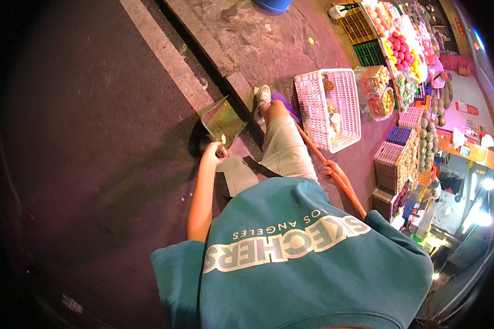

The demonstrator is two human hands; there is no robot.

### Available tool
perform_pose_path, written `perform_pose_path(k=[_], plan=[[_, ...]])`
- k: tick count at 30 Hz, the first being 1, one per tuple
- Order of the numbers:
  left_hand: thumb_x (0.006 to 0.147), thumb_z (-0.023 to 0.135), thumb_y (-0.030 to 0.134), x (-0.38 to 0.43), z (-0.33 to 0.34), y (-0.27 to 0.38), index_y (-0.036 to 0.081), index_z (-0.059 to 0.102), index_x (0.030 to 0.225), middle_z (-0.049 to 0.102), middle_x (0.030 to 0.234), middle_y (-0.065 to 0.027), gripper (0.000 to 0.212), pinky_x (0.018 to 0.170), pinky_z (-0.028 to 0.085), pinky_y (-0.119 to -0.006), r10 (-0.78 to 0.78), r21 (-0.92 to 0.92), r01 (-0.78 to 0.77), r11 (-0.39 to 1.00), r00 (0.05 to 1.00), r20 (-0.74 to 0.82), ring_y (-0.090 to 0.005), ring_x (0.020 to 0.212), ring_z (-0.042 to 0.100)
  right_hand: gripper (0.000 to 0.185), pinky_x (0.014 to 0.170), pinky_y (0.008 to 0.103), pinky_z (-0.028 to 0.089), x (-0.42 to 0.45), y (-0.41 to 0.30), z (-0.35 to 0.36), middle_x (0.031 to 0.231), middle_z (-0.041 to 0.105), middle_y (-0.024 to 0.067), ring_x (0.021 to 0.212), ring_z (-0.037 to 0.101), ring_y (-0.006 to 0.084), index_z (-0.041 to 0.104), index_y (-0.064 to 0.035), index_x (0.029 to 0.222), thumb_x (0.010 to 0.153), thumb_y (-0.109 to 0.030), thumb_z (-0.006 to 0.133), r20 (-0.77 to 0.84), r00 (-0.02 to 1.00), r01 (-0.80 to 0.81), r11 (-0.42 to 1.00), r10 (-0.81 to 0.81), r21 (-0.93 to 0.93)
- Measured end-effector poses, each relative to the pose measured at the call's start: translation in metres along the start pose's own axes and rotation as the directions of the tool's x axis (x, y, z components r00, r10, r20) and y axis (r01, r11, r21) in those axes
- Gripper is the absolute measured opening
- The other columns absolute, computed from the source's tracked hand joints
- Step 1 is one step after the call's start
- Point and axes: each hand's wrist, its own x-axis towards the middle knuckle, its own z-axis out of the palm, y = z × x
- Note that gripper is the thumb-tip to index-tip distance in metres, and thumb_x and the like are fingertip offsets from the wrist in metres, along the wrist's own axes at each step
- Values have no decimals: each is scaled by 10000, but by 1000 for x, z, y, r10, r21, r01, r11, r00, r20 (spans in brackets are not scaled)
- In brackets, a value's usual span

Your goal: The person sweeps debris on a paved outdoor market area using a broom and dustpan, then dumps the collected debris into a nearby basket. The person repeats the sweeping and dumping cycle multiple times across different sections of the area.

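My left hand [216, 154] is closed round the dark end of the handle of a green plastic dustpan [225, 123], which is held over the road beside the kerb. A small pale scrap lies in the pan near the handle. My right hand [331, 172] grips the orange shaft of a broom [313, 148]; the shaft runs back along my right forearm. The broom's purple bristles [284, 103] show partly behind my right leg, near my shoe. Just right of the broom stands a white plastic crate [329, 111] with some food scraps or produce inside.
A dark gutter slot [214, 68] and kerb run past my feet. Bags of fruit [380, 100] sit beyond the crate. Fruit stalls with stacked crates [389, 158] line the right side, with people farther back. A blue bucket [273, 4] stands at the top.
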Motion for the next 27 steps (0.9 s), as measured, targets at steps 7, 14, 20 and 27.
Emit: perform_pose_path(k=[7, 14, 20, 27], plan=[[668, 423, 56, -10, 10, 10, 25, 324, 614, 377, 492, -83, 117, 360, 353, -281, -83, -106, 76, 992, 994, -69, -178, 403, 392, 175, 316, 173, 255, -8, 16, 14, 408, 313, -41, 316, 312, 60, 318, -99, 558, 714, -68, 392, -14, 998, 62, 998, -62, 7], [651, 467, 49, -12, -2, 11, 54, 335, 614, 390, 510, -81, 137, 363, 365, -262, -114, -287, 113, 951, 993, 13, -171, 431, 415, 149, 307, 169, 253, -9, 15, 12, 409, 315, -35, 313, 299, 57, 314, -102, 585, 703, -51, 390, -38, 996, 75, 997, -75, -4], [657, 457, 54, -7, -3, 10, 54, 337, 612, 381, 497, -66, 128, 363, 366, -262, -138, -261, 136, 956, 990, 10, -164, 411, 410, 123, 304, 158, 252, -18, 14, 29, 411, 306, -32, 312, 290, 56, 331, -97, 608, 703, -36, 379, -84, 991, 92, 991, -100, -102], [685, 424, 78, -7, -2, 7, 49, 342, 631, 372, 482, -66, 103, 377, 362, -267, -162, -256, 159, 953, 987, 7, -167, 403, 406, 244, 288, 174, 241, -31, -5, 28, 427, 283, -38, 313, 280, 53, 359, -129, 968, 729, -80, 366, -86, 988, 90, 940, -125, -328]])
